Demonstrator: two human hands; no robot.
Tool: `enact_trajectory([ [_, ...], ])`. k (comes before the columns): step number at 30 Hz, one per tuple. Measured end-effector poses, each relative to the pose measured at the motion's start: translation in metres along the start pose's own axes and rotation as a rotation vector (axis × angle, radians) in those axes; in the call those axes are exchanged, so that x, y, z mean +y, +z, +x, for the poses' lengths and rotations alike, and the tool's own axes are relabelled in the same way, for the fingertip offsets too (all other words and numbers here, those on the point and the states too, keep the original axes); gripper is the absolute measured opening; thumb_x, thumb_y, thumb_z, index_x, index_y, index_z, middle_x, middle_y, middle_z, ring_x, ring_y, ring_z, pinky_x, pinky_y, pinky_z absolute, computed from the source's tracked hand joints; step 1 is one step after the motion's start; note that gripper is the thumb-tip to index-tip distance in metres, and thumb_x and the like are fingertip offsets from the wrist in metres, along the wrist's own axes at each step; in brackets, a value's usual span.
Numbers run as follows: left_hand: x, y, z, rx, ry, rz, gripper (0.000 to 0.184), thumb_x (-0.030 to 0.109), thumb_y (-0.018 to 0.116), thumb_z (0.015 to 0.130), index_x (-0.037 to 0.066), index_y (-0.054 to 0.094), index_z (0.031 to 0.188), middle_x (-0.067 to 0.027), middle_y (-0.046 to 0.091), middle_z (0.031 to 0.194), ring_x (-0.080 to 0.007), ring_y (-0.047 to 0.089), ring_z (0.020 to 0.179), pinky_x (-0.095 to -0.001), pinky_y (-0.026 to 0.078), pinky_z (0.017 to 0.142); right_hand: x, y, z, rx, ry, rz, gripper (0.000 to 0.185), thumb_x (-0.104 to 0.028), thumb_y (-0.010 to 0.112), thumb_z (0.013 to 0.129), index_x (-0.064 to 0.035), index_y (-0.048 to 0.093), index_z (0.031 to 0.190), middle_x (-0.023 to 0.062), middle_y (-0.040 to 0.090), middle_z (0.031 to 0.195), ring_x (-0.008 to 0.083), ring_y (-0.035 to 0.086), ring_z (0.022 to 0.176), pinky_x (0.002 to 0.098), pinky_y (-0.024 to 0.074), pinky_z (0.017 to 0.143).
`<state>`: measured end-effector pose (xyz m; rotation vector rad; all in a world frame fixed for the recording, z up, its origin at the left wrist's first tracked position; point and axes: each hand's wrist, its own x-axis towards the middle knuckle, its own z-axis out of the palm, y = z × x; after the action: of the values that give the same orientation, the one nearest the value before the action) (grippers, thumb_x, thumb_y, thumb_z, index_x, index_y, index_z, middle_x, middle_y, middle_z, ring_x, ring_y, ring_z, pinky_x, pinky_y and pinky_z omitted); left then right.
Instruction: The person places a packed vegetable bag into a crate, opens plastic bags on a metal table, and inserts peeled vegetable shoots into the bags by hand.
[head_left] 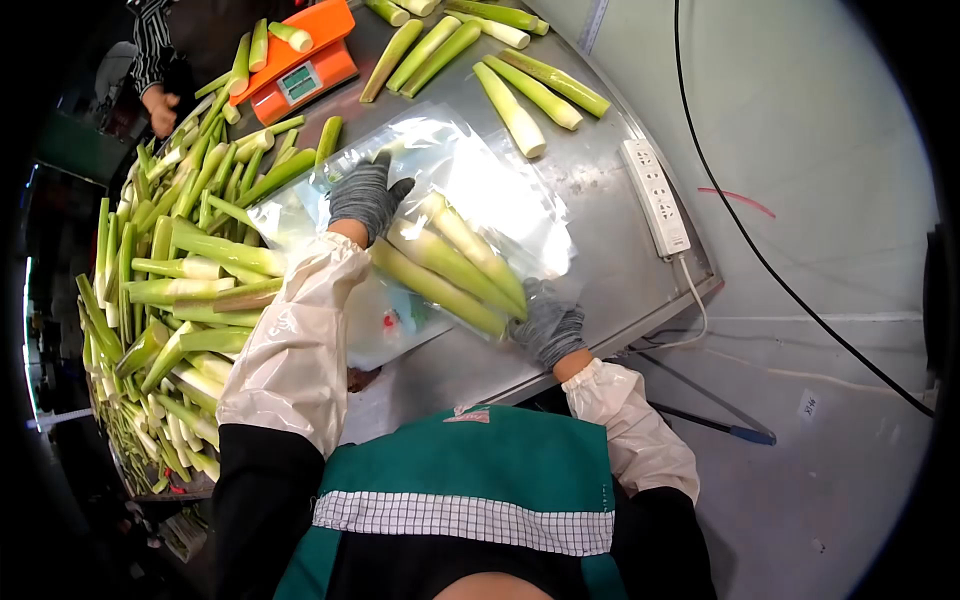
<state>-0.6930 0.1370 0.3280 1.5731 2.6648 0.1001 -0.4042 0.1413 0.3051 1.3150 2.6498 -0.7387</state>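
Three pale green water bamboo shoots (445,262) lie side by side under or inside clear plastic; I cannot tell how far the bag encloses them. My right hand (550,325), in a grey glove, is closed around their green lower ends. On a spread of clear plastic bags (440,150) rests my left hand (368,198), also gloved in grey, with thumb and fingers apart, just above the shoots' pale ends. Glare hides the bags' edges and mouths.
A big heap of shoots (200,260) covers the table's left side. An orange scale (300,80) holding shoots stands at the back, with more loose shoots (540,90) to its right. A power strip (655,198) lies along the right edge. Another person's hand (160,110) shows at far left.
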Motion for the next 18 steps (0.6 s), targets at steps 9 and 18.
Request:
enact_trajectory([
  [9,0.105,0.012,0.005,-0.481,0.830,-0.144,0.048,0.047,0.058,0.071,0.008,0.059,0.099,-0.0149,0.059,0.092,-0.0311,0.056,0.088,-0.0373,0.043,0.079,0.016,0.017,0.009,0.270,-0.275,0.133,0.027,-0.021,0.062,0.065,-0.0061,0.053,0.085,0.0133,0.056,0.078,0.0290,0.056,0.071,0.0384,0.0452,0.063],
  [18,0.165,0.006,-0.017,-0.731,0.955,0.083,0.015,0.017,0.064,0.062,0.008,0.064,0.074,-0.0119,0.061,0.073,-0.0281,0.060,0.070,-0.0362,0.048,0.060,0.039,0.053,0.023,0.376,-0.539,0.196,0.030,-0.018,0.058,0.069,-0.0032,0.055,0.095,0.0145,0.057,0.086,0.0294,0.055,0.080,0.0383,0.0448,0.070],
])
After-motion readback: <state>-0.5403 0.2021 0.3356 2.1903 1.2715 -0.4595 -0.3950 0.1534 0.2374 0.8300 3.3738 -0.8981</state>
